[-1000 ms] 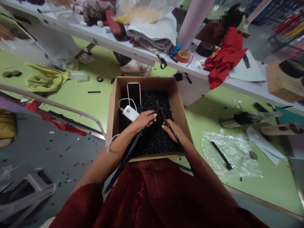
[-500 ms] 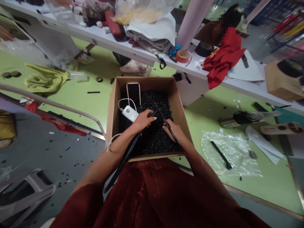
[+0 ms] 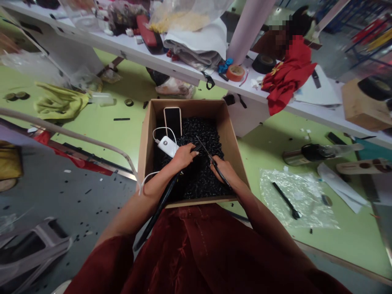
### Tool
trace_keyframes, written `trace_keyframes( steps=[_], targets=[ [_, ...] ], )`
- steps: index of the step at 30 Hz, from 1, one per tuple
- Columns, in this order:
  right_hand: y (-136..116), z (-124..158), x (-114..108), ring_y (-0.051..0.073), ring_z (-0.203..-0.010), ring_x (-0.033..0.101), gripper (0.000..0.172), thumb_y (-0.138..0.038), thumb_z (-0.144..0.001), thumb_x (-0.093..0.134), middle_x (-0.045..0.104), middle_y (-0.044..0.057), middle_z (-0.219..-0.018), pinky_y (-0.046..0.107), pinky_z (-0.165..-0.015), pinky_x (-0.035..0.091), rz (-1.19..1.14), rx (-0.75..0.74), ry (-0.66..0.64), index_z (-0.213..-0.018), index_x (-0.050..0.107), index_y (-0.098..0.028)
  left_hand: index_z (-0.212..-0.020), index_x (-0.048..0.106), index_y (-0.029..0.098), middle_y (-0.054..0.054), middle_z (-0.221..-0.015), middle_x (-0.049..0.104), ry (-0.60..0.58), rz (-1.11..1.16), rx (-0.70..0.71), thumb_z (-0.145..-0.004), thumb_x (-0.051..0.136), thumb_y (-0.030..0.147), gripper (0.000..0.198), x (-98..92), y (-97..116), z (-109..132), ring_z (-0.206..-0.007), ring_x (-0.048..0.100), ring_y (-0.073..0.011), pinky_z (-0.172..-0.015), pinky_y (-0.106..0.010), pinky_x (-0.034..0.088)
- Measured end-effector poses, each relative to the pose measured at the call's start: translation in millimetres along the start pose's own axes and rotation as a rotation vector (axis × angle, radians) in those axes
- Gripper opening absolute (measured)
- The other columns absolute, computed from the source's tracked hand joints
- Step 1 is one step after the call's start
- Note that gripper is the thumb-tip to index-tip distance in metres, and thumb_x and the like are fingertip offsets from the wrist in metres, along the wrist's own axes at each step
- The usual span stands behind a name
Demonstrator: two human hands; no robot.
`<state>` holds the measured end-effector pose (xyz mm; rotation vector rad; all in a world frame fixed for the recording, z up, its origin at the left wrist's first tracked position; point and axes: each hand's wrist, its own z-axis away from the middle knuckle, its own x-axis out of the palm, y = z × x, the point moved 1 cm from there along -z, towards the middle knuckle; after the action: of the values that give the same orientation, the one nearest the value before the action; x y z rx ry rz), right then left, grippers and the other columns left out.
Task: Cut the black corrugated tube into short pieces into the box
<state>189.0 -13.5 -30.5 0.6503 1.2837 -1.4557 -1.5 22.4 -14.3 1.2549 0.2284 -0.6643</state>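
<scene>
A cardboard box stands against my lap, with many small black pieces in it. Over the pieces, my left hand is closed around a long black ribbed tube, which trails back under my forearm past the box's front edge. My right hand grips a slim dark pair of scissors; the blades point up and left, close to the tube's end by my left fingertips. Whether the blades touch the tube I cannot tell.
Inside the box are a phone and a white power bank with a cable. A curved pale bar runs at left. Beyond is a cluttered white shelf; at right lie a plastic bag and a bottle. Another person sits behind the shelf.
My left hand has shifted slightly left and down with the tube. The scissors' tips have dipped a little to the left; my right hand stays in nearly the same spot.
</scene>
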Motion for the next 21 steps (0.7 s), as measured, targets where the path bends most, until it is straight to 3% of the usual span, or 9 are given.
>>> trace_keyframes(
  steps=[7,13,17,21],
  targets=[
    [1.1,-1.8,0.9,0.023,-0.075,0.067,0.021,-0.027,-0.089,0.043,0.071,0.009,-0.083,0.026,-0.065,0.040,0.061,0.039,0.031,-0.102,0.058,-0.020,-0.098,0.063,0.012,0.003,-0.057,0.052,-0.028,0.008,-0.021,-0.084,0.053,0.019,0.018,-0.1,0.7,1.0,-0.048,0.049,-0.0095,-0.051,-0.021,0.039],
    [0.8,-0.7,-8.0,0.024,-0.081,0.067,0.022,-0.030,-0.088,0.046,0.071,0.009,-0.088,0.028,-0.071,0.044,-0.024,0.092,0.114,-0.103,0.059,-0.020,-0.084,0.058,0.012,0.001,-0.068,0.058,-0.077,0.268,-0.049,-0.087,0.048,0.017,0.012,2.7,-3.3,-4.2,-0.043,0.047,-0.0062,-0.041,-0.019,0.035],
    [-1.8,3.3,-12.0,0.022,-0.076,0.067,0.023,-0.032,-0.088,0.045,0.070,0.006,-0.085,0.028,-0.072,0.046,-0.191,0.021,0.160,-0.104,0.058,-0.021,-0.071,0.053,0.012,0.001,-0.064,0.057,-0.123,0.541,-0.094,-0.089,0.046,0.017,0.020,0.5,-1.8,-4.4,-0.040,0.044,-0.0038,-0.039,-0.018,0.033],
    [-6.2,5.2,-8.7,0.021,-0.079,0.067,0.022,-0.031,-0.087,0.048,0.070,0.006,-0.087,0.028,-0.073,0.047,-0.241,-0.103,0.149,-0.104,0.057,-0.022,-0.072,0.054,0.011,0.000,-0.061,0.057,-0.128,0.693,-0.106,-0.089,0.047,0.016,0.020,-2.5,1.6,-1.5,-0.037,0.041,-0.0029,-0.037,-0.018,0.028]
  ],
)
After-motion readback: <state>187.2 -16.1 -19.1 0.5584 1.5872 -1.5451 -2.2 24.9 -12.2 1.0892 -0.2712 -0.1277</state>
